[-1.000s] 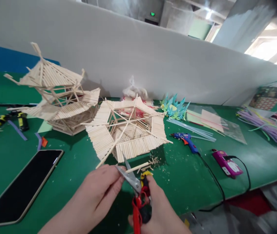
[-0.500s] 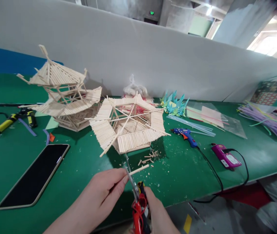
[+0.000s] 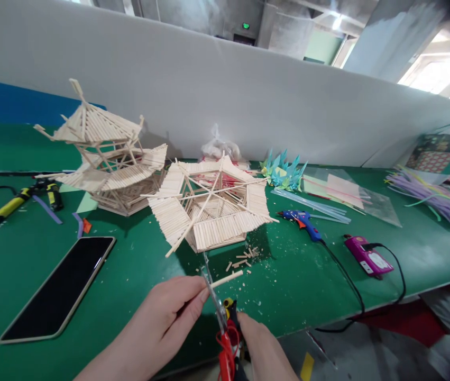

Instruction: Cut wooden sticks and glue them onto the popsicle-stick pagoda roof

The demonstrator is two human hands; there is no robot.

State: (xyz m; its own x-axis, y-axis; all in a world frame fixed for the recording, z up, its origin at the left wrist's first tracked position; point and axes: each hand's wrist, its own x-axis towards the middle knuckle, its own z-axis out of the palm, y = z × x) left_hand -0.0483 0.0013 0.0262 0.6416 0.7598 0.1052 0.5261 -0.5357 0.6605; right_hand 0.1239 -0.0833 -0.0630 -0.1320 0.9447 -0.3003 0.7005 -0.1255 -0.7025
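My left hand (image 3: 175, 307) pinches a thin wooden stick (image 3: 228, 279), its free end pointing right. Across the stick, right at my fingertips, lie the metal blades of a pair of shears (image 3: 227, 352) with red and black handles and a yellow part. My right hand (image 3: 262, 344) grips these handles near the table's front edge; its fingers are partly hidden. Just beyond the blades stands a many-sided wooden stick roof frame (image 3: 220, 231), with long sticks crossing over its open middle. Short cut stick pieces (image 3: 240, 262) and crumbs lie in front of it.
A tiered wooden stick pagoda (image 3: 108, 177) stands at the left, behind a phone (image 3: 60, 288) and yellow-black pliers (image 3: 14, 205). To the right lie a blue glue gun (image 3: 302, 222), a magenta corded device (image 3: 368, 256), clear glue sticks (image 3: 312, 205) and purple pipe cleaners (image 3: 426, 196).
The view has shifted slightly. Both hands keep their hold on the stick and the shears, with the blades still across the stick; little else differs.
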